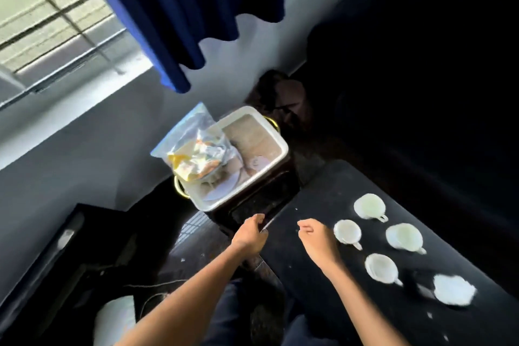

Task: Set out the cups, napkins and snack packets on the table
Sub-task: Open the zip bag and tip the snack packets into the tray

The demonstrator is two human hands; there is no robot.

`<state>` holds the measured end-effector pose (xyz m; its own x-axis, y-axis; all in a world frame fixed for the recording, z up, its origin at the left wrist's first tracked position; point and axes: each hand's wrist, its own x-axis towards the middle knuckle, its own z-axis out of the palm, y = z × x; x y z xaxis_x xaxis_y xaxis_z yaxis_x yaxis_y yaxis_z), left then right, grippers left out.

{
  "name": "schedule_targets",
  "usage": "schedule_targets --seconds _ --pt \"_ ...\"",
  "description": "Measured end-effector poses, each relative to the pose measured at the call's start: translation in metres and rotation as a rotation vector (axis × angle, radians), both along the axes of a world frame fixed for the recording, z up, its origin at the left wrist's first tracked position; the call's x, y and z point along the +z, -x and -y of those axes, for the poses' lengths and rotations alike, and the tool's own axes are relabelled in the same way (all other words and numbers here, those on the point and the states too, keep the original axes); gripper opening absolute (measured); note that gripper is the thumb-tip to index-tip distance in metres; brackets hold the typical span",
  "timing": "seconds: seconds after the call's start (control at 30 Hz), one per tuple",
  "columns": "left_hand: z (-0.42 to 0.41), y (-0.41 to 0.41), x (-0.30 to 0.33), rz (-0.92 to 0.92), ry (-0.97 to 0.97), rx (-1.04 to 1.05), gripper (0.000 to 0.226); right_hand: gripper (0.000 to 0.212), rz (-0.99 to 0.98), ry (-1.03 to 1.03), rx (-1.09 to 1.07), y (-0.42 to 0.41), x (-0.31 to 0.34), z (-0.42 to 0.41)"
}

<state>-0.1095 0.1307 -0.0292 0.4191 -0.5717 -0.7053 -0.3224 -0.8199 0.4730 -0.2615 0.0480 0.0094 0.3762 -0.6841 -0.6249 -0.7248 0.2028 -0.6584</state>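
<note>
Daylight through a barred window point(47, 17) beside a blue curtain point(179, 3) on a pale wall point(84, 149)

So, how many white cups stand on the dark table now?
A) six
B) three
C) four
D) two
C: four white cups show on the dark table, at and, all to the right of the right hand; the white thing near the last cup looks like a napkin, not a cup.
</note>
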Motion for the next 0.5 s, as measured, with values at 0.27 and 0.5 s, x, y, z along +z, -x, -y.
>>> schedule_targets --seconds 0.27,0.5 --pt "-0.03 -0.133 -0.005 0.011 0.11 0.439 0.049 0.032 0.025 0.101 0.349 -0.174 0.006 -0.007" --pt "-0.043 -0.229 -0.017 0.038 0.167 0.716 0.045 0.039 -0.052 0.288 0.653 -0.303 -0.015 -0.01"
